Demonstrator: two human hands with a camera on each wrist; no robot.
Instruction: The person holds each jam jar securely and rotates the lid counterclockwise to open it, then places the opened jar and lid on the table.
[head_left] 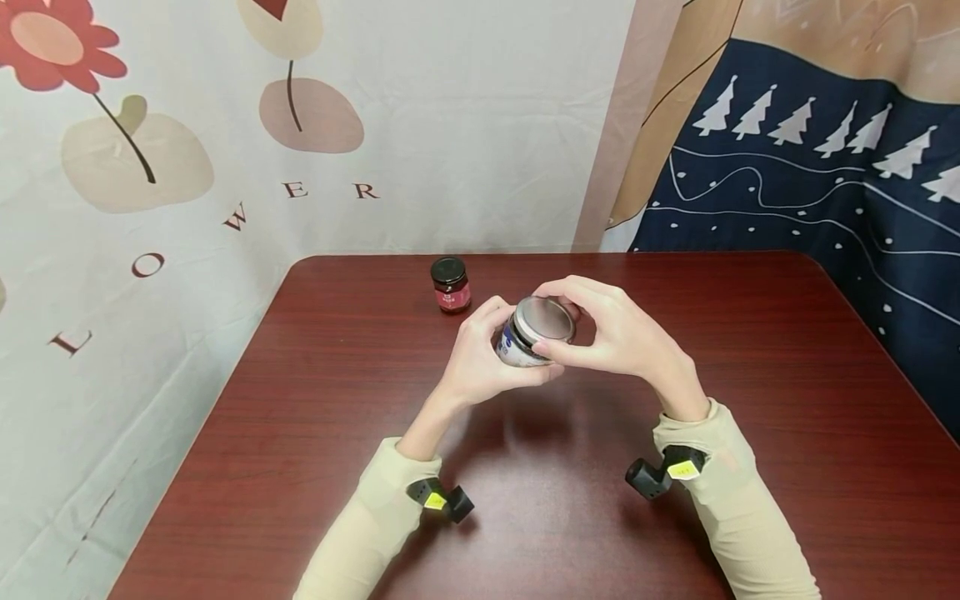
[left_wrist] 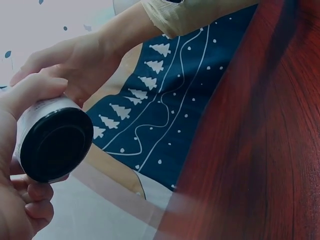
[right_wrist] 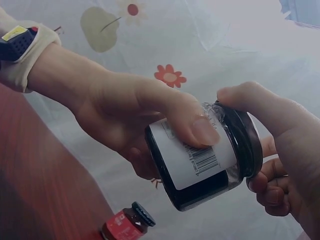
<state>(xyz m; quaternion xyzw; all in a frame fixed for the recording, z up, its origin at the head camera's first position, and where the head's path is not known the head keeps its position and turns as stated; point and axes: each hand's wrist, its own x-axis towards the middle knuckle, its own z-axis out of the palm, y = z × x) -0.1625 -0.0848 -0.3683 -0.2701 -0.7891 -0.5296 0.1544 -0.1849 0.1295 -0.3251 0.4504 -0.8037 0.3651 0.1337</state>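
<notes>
Jar sits clamped in my left hand, lid pinched by my right hand from three o'clock; slackened left fingers could, I judge, drop it.

I see room right of the right hand; a red-labelled jar blocks just beyond the left hand.

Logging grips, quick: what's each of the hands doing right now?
Left hand: closed, holding the white-labelled jar.
Right hand: closed, gripping that jar's lid.
</notes>
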